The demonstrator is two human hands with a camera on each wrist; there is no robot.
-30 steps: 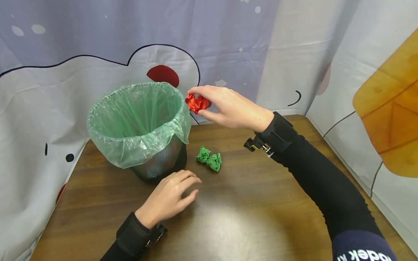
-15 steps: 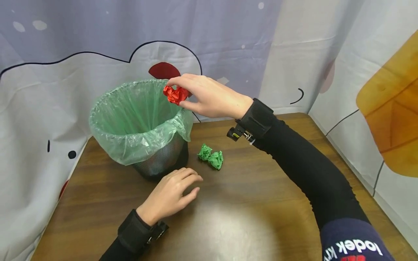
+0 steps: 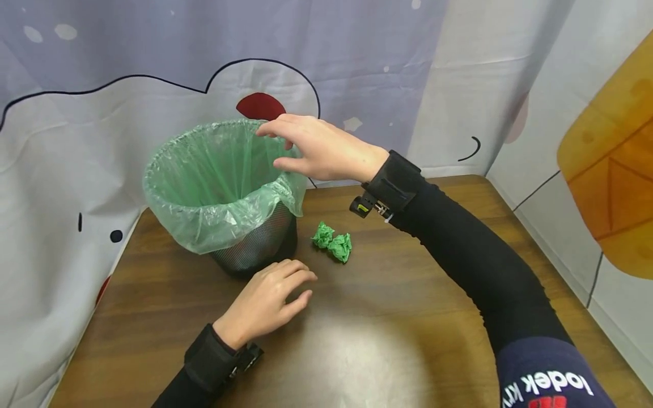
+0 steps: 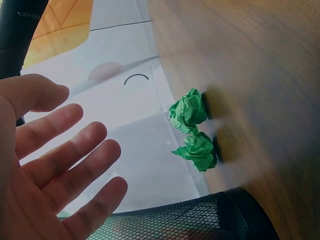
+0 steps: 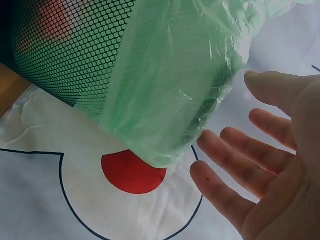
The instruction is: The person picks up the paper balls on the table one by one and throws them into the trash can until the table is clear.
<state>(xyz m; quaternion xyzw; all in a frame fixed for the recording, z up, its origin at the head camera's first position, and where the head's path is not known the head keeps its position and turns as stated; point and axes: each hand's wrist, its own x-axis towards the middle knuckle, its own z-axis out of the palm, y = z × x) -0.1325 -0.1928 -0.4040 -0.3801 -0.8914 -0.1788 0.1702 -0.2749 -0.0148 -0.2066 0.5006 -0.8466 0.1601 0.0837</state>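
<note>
My right hand [image 3: 323,148] hovers at the right rim of a black mesh waste bin [image 3: 260,243] lined with a green plastic bag [image 3: 229,224]. Its fingers are spread and hold nothing. Through the mesh in the right wrist view, a blurred red shape [image 5: 55,20] shows inside the bin. My left hand [image 3: 265,300] is low in front of the bin, fingers relaxed, with nothing in its grasp. To the right of the bin, two crumpled green paper balls [image 3: 331,242] lie side by side on the table, also visible beyond the left fingers [image 4: 75,150] in the left wrist view.
The brown wooden table [image 3: 408,272] carries the bin at its back left. A printed curtain [image 3: 367,73] hangs behind the table and along its sides. Black cameras are strapped to both wrists.
My right hand moved left to the bin's rim with a crumpled red paper ball, then let go of it; the ball is gone from the fingers. The left hand stayed in place.
</note>
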